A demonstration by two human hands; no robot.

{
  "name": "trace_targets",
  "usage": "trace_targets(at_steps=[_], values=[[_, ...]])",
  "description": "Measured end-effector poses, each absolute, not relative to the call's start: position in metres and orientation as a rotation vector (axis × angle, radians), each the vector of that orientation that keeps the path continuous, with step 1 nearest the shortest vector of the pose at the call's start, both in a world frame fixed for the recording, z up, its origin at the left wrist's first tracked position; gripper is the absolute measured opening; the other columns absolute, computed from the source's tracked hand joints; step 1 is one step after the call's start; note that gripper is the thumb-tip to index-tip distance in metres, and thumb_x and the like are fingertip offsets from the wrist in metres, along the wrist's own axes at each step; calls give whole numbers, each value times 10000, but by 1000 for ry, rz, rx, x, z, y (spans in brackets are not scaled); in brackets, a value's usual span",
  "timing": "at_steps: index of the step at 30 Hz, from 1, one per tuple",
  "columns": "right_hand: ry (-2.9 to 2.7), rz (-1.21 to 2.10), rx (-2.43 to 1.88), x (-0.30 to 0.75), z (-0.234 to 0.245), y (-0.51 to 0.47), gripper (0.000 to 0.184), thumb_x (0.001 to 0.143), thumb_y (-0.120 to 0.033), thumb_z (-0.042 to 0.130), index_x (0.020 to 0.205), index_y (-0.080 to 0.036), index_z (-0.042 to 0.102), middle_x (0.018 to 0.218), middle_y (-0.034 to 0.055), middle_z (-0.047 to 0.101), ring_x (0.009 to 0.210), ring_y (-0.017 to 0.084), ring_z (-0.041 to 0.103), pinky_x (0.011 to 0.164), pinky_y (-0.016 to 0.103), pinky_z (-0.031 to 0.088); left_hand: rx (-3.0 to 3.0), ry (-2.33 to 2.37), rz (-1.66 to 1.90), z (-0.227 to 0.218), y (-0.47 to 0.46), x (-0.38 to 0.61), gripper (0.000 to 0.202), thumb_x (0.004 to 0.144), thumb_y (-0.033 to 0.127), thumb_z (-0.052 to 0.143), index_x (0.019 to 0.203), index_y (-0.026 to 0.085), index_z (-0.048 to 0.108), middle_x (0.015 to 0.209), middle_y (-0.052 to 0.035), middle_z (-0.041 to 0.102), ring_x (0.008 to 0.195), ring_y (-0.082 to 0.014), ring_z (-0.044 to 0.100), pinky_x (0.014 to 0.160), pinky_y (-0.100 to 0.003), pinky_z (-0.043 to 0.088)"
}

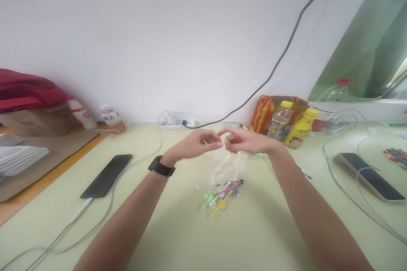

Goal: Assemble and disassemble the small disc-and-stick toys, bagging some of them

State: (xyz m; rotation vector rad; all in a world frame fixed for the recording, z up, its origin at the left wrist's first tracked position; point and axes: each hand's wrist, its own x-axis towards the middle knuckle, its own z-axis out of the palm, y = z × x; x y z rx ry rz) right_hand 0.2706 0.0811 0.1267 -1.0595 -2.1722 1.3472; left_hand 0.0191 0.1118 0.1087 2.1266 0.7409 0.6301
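My left hand (199, 143) and my right hand (241, 140) meet fingertip to fingertip above the pale green table (178, 237). Both are closed in a pinch on the top of a clear plastic bag (229, 167) that hangs down between them. At the bag's bottom, resting on the table, lie several small coloured plastic pieces (222, 194), green, yellow, pink and dark blue. A black watch (161, 166) sits on my left wrist.
A black phone (106, 175) with a white cable lies at left, another phone (370, 176) with cables at right. Two yellow-capped bottles (291, 129), an orange bag (262, 114), a power strip (178, 120), a bottle (112, 118) and a cardboard box (38, 120) line the wall.
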Motion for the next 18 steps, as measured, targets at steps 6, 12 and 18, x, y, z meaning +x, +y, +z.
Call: trace_targets(at_steps=[6, 12, 18], values=[[-2111, 1262, -1180, 260, 129, 79, 424, 896, -434, 691, 1265, -253, 587, 819, -2, 624, 770, 154, 565, 621, 239, 439, 2076, 781, 686, 99, 121, 16, 330, 921, 511, 683, 897, 188, 746, 868, -66, 758, 797, -191, 689, 699, -293, 516], [-1997, 1114, -1120, 272, 121, 93, 423, 797, -587, 759, 865, -175, 692, 744, 32, 645, 694, 154, 560, 631, 288, 458, 2028, 854, 722, 106, 130, -1, 290, 902, 475, 710, 887, 188, 747, 894, -83, 775, 861, -217, 716, 784, -323, 540], [-1963, 1098, -1135, 260, 124, 86, 414, 819, -584, 748, 831, -174, 686, 711, 22, 619, 665, 148, 549, 571, 268, 436, 2084, 857, 671, 107, 127, 0, 312, 912, 500, 701, 960, 200, 772, 871, -75, 777, 830, -213, 716, 721, -305, 536]])
